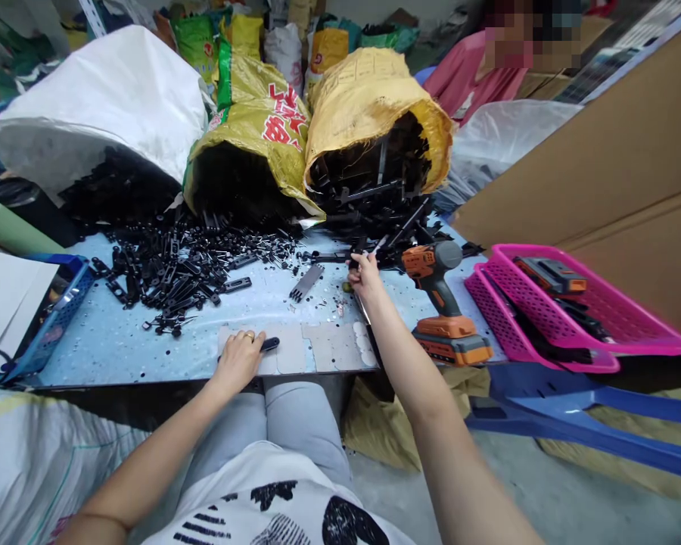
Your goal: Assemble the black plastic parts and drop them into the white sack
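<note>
Blue worktable (107, 341) spans the middle of the frame, with a white sack (107, 91), a green-gold sack (255, 125) and a yellow sack (368, 94) lying open along its far side, dark parts spilling out. At lower centre, your left hand (241, 357) rests on a pale pad (332, 348) by the near edge, its fingers closed around a black bar (270, 344), whose end pokes out to the right. At centre, your right hand (364, 274) is at the near side of the long black pieces (414, 219); its fingers are bunched close, but you cannot tell whether they pinch one. Small black parts (170, 280) are heaped left of centre. Right of your forearm stands an orange-and-grey cordless driver (443, 299).

To do this pick well, hold the bar steady on the pad, grip just one piece, and draw it out gently, since tangled neighbours could drag along.
</note>
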Motion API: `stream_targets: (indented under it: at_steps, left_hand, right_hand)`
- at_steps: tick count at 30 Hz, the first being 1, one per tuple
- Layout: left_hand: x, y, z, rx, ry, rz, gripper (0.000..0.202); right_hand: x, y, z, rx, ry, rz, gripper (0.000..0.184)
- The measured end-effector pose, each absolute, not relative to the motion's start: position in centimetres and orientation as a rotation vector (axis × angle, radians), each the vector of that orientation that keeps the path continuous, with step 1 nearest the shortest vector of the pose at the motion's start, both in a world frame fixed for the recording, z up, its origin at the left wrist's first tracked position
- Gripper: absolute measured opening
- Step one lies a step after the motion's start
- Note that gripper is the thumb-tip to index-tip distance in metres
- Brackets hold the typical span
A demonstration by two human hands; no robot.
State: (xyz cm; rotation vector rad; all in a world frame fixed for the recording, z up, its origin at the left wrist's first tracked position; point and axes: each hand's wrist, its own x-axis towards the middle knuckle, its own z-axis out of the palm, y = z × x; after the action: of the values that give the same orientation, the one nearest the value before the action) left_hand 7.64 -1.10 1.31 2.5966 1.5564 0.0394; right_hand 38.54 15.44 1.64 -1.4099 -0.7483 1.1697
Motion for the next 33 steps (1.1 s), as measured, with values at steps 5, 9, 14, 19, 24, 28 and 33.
stream_targets:
  at_steps: [5,9,14,19,24,28,33]
  left_hand:
    - [7.5,-0.3,-0.2,2.605,1.355,0.139,0.031]
    - [7.0,0.4,-0.4,2.623,1.349,0.132,0.03]
    - [6.3,0.9,0.4,2.588,1.317,0.085,0.034]
    - [6.8,0.9,1.5,2.515,1.291,0.064,0.033]
    - [7.4,0.9,2.2,2.465,1.297,-0.003,0.043]
    - [7.6,0.9,2.4,2.474,1.275,-0.023,0.046]
    - [7.7,0.8,2.5,2.467,1.29,-0.012,0.065]
  right_hand:
    - [36.7,7.2,0.3,-1.201,-0.894,1.592,0.04]
    - [35.3,2.6,1.0,-1.193,-1.468,1.81,0.041]
    - [34.8,0.4,2.9,-1.314,-2.479,1.299,0.049]
    - [32.7,-0.1,3.1,-1.343,-2.905,0.67,0.049]
    - [31.2,-0.1,2.7,-1.289,-3.045,0.426,0.046]
    - [30.7,-0.4,2.5,-1.335,-3.076,0.429,0.043]
    - [30.2,-0.8,3.0,-1.427,-3.05,0.444,0.043]
